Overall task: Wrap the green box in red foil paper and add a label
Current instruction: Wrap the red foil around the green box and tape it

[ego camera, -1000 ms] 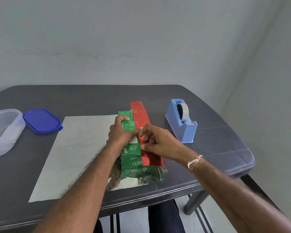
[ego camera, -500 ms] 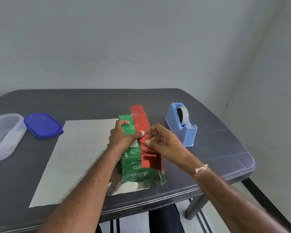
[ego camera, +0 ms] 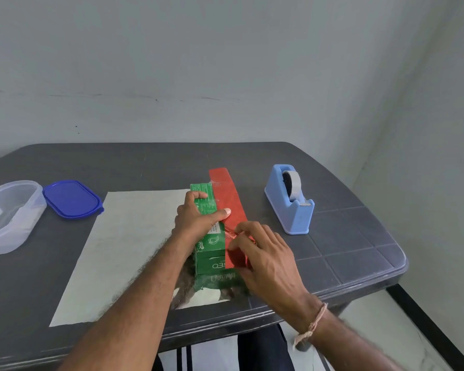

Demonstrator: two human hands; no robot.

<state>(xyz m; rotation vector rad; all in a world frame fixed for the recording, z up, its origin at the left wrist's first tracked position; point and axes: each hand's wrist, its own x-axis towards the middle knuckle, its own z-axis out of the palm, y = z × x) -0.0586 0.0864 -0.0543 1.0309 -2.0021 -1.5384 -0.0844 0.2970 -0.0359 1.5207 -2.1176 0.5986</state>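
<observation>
Centrally, green box — left hand gripping, right hand on foil

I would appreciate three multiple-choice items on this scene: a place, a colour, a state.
1. The light blue plastic tape dispenser stands:
A. right of the green cardboard box
B. left of it
C. on it
2. The oval plastic lid is:
A. red
B. dark blue
C. yellow
3. The left hand is:
A. idle
B. gripping the box
C. holding the lid
1 A: box lies to its left. 2 B: plainly blue. 3 B: fingers curl round the box.
</observation>
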